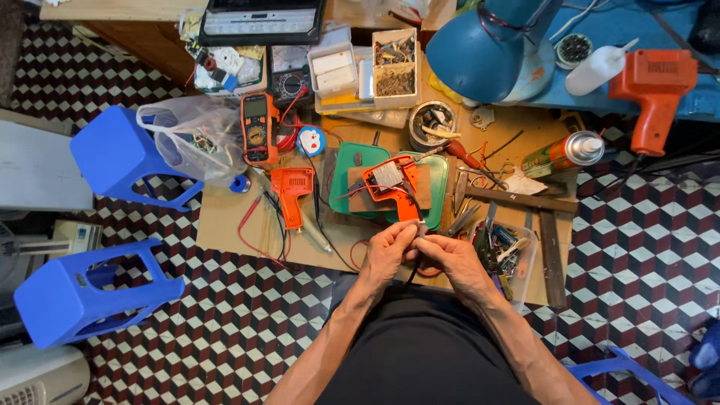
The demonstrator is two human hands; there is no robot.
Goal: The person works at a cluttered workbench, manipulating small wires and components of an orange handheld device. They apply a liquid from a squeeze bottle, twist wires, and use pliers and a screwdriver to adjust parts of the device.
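My left hand (388,251) and my right hand (452,260) meet just above my lap, pinching a black cable (415,271) between their fingertips. The cable runs up to an opened orange soldering gun (391,184) with its insides showing, lying on a brown board over green tray lids (435,196). A second, closed orange soldering gun (292,192) lies to the left on the cardboard work surface (225,217).
An orange multimeter (258,127), a plastic bag (196,139), a tin of parts (433,121), a spray can (564,153), a blue lamp (487,45), another orange gun (654,90) and a clear tool tray (504,251) crowd the surface. Blue stools (112,154) (82,292) stand left on the checkered floor.
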